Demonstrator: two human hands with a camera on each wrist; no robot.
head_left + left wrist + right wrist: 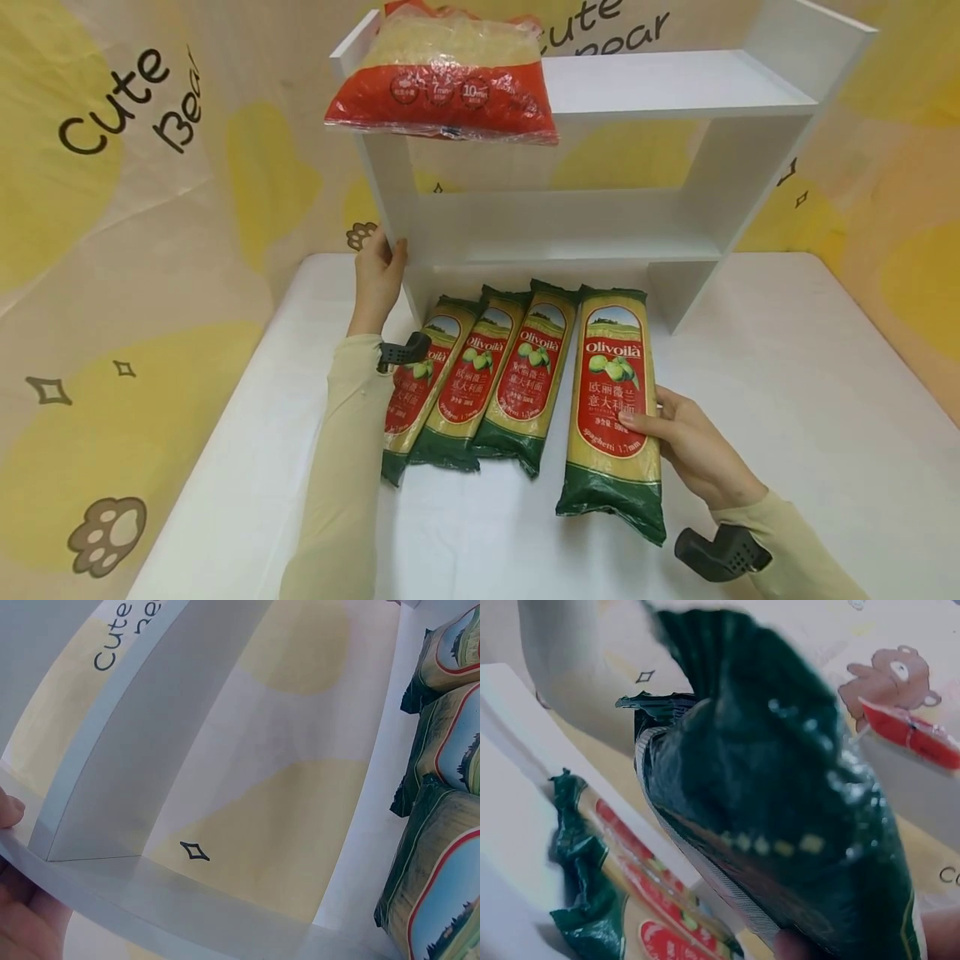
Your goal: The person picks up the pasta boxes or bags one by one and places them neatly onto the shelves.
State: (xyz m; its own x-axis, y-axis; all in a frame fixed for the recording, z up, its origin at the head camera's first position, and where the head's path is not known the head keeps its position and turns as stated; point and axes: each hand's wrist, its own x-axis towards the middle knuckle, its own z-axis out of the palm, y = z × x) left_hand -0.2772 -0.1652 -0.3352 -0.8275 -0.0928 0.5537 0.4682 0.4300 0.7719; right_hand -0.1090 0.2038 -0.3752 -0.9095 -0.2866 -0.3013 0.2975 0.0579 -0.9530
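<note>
Looks like the lining-up step: right hand (pixel 701 450) holds a spaghetti pack (pixel 611 392) at the white shelf's (pixel 562 225) 6 o'clock, left hand (pixel 377 287) grips its 8 o'clock side, next probably needs a gentle push toward 12.

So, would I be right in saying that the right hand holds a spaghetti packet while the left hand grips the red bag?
Not quite: the head view shows the left hand gripping the white shelf by its side, not the red bag, which lies higher up. The right hand does hold a spaghetti packet.
</note>
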